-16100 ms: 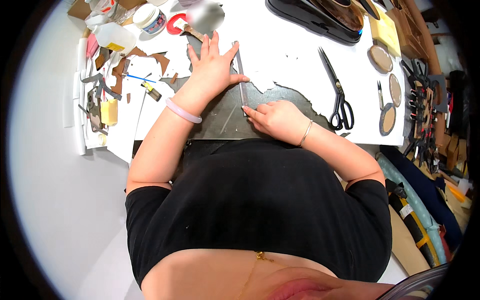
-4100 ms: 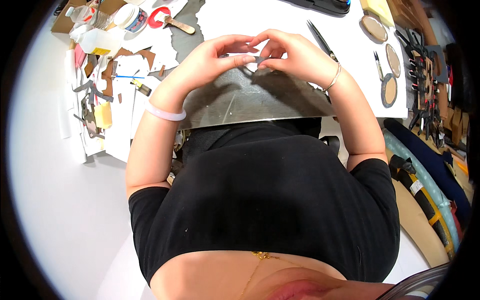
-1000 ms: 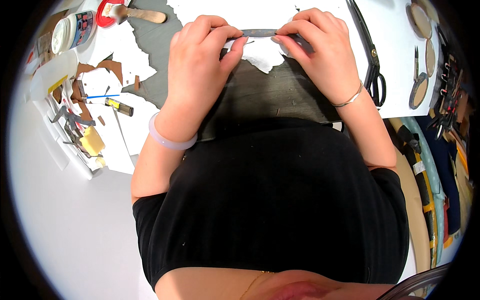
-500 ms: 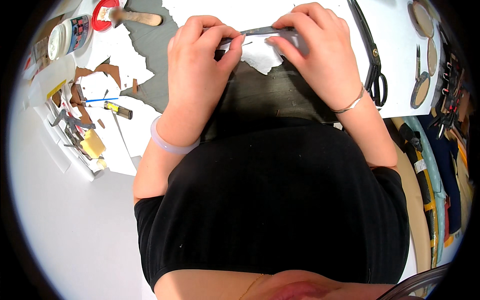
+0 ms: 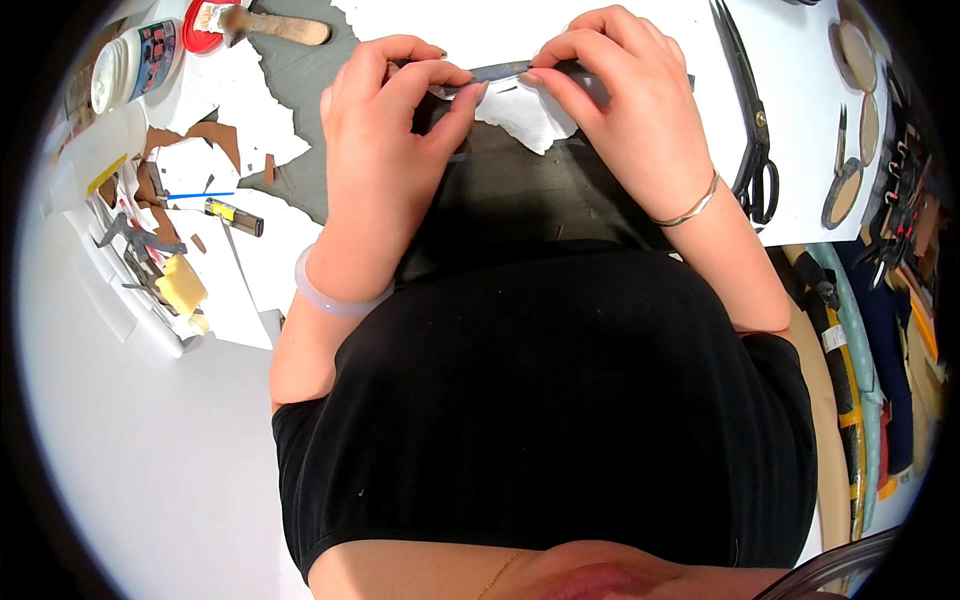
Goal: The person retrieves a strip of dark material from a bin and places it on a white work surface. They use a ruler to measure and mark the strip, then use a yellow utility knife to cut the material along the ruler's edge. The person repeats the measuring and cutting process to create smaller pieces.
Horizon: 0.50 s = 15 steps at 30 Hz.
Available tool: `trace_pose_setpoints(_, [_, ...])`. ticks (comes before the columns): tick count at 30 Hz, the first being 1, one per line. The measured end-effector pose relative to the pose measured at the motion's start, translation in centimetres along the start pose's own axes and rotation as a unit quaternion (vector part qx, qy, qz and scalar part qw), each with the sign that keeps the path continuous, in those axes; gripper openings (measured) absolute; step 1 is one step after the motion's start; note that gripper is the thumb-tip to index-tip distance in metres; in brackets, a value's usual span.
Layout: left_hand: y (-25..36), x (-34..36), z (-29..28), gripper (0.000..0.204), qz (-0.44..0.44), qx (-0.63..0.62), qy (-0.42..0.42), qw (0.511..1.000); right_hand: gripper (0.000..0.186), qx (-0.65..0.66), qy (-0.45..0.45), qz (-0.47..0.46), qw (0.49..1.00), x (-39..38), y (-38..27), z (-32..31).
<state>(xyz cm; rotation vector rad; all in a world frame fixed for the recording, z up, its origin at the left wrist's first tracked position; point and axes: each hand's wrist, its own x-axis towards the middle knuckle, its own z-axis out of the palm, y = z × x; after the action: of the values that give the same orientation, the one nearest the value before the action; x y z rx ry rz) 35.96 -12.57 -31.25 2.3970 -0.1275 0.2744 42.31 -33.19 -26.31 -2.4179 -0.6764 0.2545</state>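
A thin dark grey strip point(image 5: 499, 72) is stretched between my two hands at the far side of the dark work surface point(image 5: 540, 195). My left hand point(image 5: 395, 115) pinches its left part between thumb and fingertips. Close by, my right hand point(image 5: 625, 95) pinches the strip near its middle, and its right end shows past that hand. Below the strip lies a torn piece of white paper point(image 5: 530, 118) with a ragged lower edge. The fingers hide parts of the strip, so I cannot tell its full shape.
Large black scissors point(image 5: 757, 120) lie to the right, near round discs point(image 5: 842, 195). At left are an open white jar point(image 5: 130, 70), a brush point(image 5: 285, 27) on a red lid point(image 5: 200, 28), a box cutter point(image 5: 235, 217), a yellow sponge point(image 5: 180, 285) and scraps. Rolled material point(image 5: 850, 400) stands at lower right.
My right hand has shifted slightly left along the strip, and its fingertips are nearer the left hand's. My left hand has moved slightly left. Both still pinch the strip.
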Motion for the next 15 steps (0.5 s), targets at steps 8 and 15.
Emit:
trace_pose_setpoints(8, [-0.2,-0.1,-0.3,0.015,-0.014,0.006,-0.001,1.000,0.013,0.005,0.003,0.016,1.000,-0.2,0.2,0.2])
trace_pose_setpoints(15, [0.0,0.0,-0.2,0.014,-0.027,0.005,0.002,1.000,0.013,0.030,-0.007,0.069,0.997,0.2,-0.4,-0.2])
